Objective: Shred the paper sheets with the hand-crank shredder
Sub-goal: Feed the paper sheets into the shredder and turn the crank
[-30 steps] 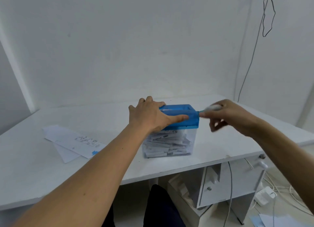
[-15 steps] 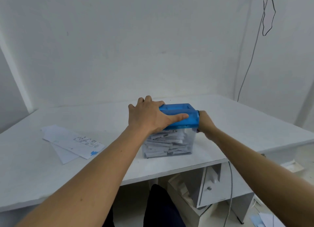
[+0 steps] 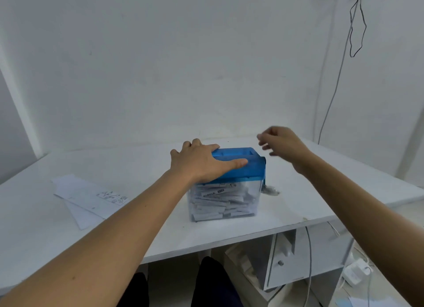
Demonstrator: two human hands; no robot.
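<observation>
The shredder (image 3: 229, 198) is set near the middle of the white table (image 3: 298, 205), close to its front edge, and is made up of a blue lid (image 3: 251, 169) over a clear box packed with white paper strips (image 3: 215, 205), some of them printed. The lid is pressed by the left hand (image 3: 199, 162), laid flat with straight fingers. The right hand (image 3: 284, 146) is held in the air just right of the lid, touching nothing, its fingers loosely bent and blurred, and paper sheets (image 3: 87, 196) are spread on the table well to the left.

Am pressing L hand (image 3: 199, 163) on smooth blue plastic shredder top (image 3: 250, 169); clear glossy plastic bin (image 3: 253, 193) is showing matt paper strips (image 3: 218, 203).
</observation>
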